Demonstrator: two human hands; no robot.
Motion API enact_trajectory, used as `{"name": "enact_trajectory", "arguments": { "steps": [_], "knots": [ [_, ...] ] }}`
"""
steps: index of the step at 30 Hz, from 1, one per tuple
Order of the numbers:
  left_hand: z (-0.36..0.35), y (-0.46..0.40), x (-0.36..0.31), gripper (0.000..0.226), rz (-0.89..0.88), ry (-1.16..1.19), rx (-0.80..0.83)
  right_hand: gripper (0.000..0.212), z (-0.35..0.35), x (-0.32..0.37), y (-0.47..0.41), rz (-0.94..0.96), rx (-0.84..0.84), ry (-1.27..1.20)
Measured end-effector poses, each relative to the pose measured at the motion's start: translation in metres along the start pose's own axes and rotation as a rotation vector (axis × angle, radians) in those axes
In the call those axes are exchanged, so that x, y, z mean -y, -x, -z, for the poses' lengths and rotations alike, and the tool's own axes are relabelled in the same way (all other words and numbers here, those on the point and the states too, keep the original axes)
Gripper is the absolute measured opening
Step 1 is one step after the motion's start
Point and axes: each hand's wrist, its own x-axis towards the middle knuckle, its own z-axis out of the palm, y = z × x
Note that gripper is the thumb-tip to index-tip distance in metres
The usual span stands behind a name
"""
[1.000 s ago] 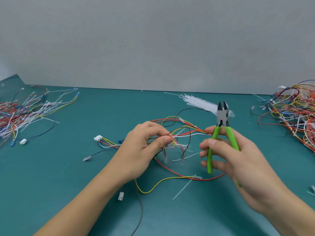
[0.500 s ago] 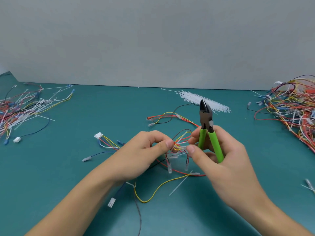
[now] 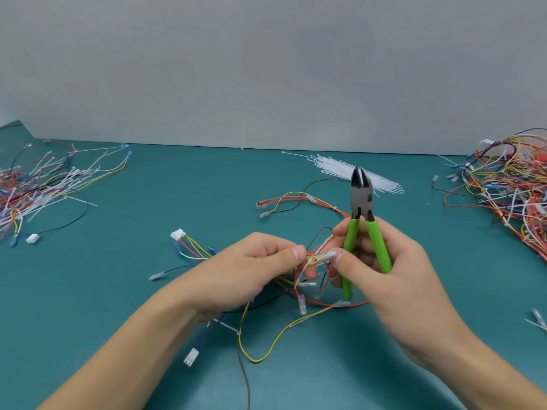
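Wire bundle [image 3: 310,260] pinched between left hand [image 3: 251,270] and right hand [image 3: 390,279] — cutters [image 3: 362,220] upright.

The wire harness [image 3: 302,304] is covered in part by the left hand [image 3: 254,270]. What its fingertips pinch at the knot of yellow and red strands is too small to make out — tie or sleeve, it cannot be told. One handle of the green cutters [image 3: 361,202] ends inside the right hand [image 3: 384,279], its tip hidden. The cutter head covers part of the white cable ties [image 3: 331,168]. The left wire pile [image 3: 32,184] and the right wire pile [image 3: 509,184] are both cut off by the picture's edges. A pale piece [image 3: 537,318] near the right edge is blurred — unidentifiable. A grey wire [image 3: 248,386] runs off the bottom edge, as do both forearms.
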Motion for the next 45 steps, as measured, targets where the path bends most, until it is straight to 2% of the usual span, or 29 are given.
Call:
{"name": "enact_trajectory", "arguments": {
  "steps": [4,8,11,15,19,22,25,28,31,38,45],
  "knots": [
    [-0.003,-0.001,0.002,0.04,-0.022,0.004,-0.023,0.021,0.0,0.003,0.0,-0.035,-0.006,-0.051],
    [-0.003,-0.003,0.005,0.037,-0.081,-0.029,-0.124,0.028,0.002,0.003,0.0,-0.01,0.023,0.053],
    [-0.004,-0.003,0.001,0.031,-0.131,-0.016,-0.175,0.031,0.001,0.003,0.0,-0.05,0.018,-0.022],
    [-0.006,-0.001,0.0,0.034,-0.114,-0.112,-0.197,0.029,0.002,0.001,-0.001,-0.158,0.035,-0.111],
    [-0.006,-0.001,-0.003,0.012,-0.072,0.087,-0.21,0.028,0.005,-0.002,-0.003,-0.226,0.031,-0.186],
    [-0.002,-0.002,-0.001,0.023,-0.083,0.125,-0.244,0.028,0.006,-0.003,-0.005,-0.258,0.001,-0.228],
    [-0.005,-0.001,0.0,0.022,-0.205,-0.1,-0.283,0.028,0.006,-0.005,-0.006,-0.25,-0.04,-0.225],
    [-0.017,-0.004,0.004,0.021,-0.329,-0.323,-0.446,0.031,0.006,-0.006,-0.006,-0.253,-0.079,-0.245],
    [-0.024,-0.006,0.006,0.022,-0.356,-0.297,-0.569,0.029,0.007,-0.006,-0.007,-0.264,-0.106,-0.278],
    [-0.026,-0.006,0.006,0.015,-0.319,-0.305,-0.535,0.029,0.004,-0.008,-0.009,-0.28,-0.102,-0.306],
    [-0.015,-0.001,-0.002,0.009,-0.211,-0.201,-0.273,0.035,0.006,-0.011,-0.011,-0.246,-0.086,-0.265]
  ]
}}
